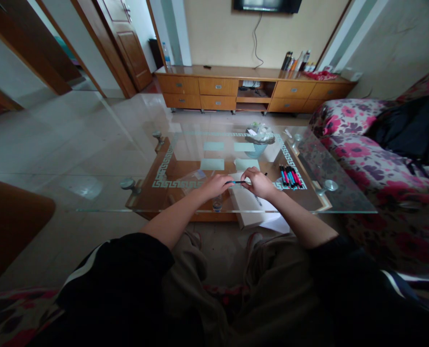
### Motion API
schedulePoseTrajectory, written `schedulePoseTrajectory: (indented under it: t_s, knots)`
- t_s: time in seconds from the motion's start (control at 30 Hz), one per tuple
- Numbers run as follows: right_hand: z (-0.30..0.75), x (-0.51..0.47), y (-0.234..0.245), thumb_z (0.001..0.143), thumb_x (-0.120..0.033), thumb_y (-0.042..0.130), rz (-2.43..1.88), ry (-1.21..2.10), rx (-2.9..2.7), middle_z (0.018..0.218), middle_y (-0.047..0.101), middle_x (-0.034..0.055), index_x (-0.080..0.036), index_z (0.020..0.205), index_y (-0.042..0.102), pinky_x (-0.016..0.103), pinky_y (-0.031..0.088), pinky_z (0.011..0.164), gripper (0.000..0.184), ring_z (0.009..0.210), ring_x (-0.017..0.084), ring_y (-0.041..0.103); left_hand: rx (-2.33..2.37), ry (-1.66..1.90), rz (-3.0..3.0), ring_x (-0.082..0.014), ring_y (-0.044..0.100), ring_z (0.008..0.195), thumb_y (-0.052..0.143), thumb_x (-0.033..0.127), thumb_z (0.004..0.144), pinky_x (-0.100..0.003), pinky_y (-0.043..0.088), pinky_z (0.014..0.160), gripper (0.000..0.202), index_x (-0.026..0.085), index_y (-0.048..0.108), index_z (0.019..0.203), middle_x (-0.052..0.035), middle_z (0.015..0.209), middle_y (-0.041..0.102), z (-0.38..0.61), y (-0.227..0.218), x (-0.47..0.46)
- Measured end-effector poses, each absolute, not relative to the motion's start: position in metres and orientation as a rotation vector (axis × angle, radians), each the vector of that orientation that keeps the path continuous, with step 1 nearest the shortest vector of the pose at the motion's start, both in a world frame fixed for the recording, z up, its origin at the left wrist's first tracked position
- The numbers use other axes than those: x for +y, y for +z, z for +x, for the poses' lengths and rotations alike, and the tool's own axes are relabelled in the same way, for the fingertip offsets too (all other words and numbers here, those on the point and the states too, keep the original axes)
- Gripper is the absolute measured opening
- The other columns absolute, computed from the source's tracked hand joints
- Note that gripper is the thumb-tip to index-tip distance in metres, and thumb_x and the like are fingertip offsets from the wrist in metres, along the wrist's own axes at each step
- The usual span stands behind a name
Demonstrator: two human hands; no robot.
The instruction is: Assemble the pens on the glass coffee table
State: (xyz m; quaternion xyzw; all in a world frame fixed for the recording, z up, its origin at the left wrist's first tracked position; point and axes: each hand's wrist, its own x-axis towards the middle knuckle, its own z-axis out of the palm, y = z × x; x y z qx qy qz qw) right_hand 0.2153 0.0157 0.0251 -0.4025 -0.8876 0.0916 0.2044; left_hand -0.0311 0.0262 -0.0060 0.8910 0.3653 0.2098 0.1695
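Above the near part of the glass table [102, 193], my left hand [217, 186] and my right hand [257, 183] face each other. A thin black and blue pen [239, 182] spans the gap between them, level with the tabletop. The fingers of my left hand pinch its left end. Thumb and fingertips of my right hand close on the other end, partly hiding it. To the right, several pens [291, 177] in black, pink and blue lie side by side on the glass. A small dark piece [266, 174] lies just beyond my right hand.
A white box [250, 219] shows under my forearms by the near edge. Pale green rectangles [212, 164] appear in the table's middle. A lined bin [258, 144] shows at the far side. A floral sofa [351, 140] flanks the right; a wooden cabinet [217, 86] stands against the wall.
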Motion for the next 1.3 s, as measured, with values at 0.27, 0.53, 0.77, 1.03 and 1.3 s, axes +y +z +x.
schedulePoseTrajectory:
  t_s: [0.27,0.53,0.77,1.03,1.3]
  knots:
    - [0.211,0.014,0.022,0.103,-0.039,0.049,-1.137,0.388,-2.367,0.086,0.067,0.0093,-0.019,0.08,0.067,0.036,0.046,0.089,0.035,0.088,0.023,0.062,1.038,0.64,2.517,-0.0209,0.066,0.106,0.05,0.036,0.103,-0.03,0.05,0.091,0.024,0.025,0.066,0.117,-0.0061,0.115,0.071,-0.033,-0.002,0.023]
    - [0.209,0.012,0.022,0.093,-0.045,0.064,-1.194,0.575,-2.199,0.088,0.07,0.006,-0.019,0.095,0.068,0.031,0.048,0.073,0.026,0.074,0.018,0.063,1.039,0.661,2.491,-0.0216,0.066,0.103,0.047,0.039,0.104,-0.031,0.05,0.089,0.024,0.025,0.063,0.116,-0.0058,0.111,0.07,-0.034,-0.002,0.023]
    - [0.207,0.011,0.023,0.083,-0.04,0.074,-1.208,0.754,-2.022,0.096,0.073,0.0053,-0.02,0.106,0.066,0.03,0.051,0.068,0.032,0.072,0.017,0.066,1.065,0.655,2.479,-0.0218,0.067,0.1,0.046,0.039,0.104,-0.031,0.051,0.087,0.025,0.025,0.061,0.119,-0.006,0.11,0.071,-0.034,-0.003,0.023]
    - [0.204,0.019,0.015,0.076,-0.057,0.079,-1.158,0.945,-1.78,0.083,0.074,0.0061,-0.019,0.087,0.073,0.034,0.053,0.074,0.041,0.073,0.018,0.066,0.997,0.709,2.461,-0.0217,0.067,0.111,0.043,0.039,0.106,-0.032,0.05,0.093,0.033,0.026,0.058,0.133,-0.0066,0.123,0.07,-0.033,-0.002,0.021]
    - [0.203,0.022,0.013,0.062,-0.054,0.091,-1.121,1.084,-1.555,0.081,0.073,0.0043,-0.019,0.086,0.074,0.036,0.055,0.077,0.046,0.073,0.018,0.065,1.003,0.704,2.455,-0.0204,0.069,0.098,0.04,0.039,0.107,-0.03,0.051,0.085,0.034,0.022,0.062,0.127,-0.0068,0.108,0.073,-0.03,-0.003,0.023]
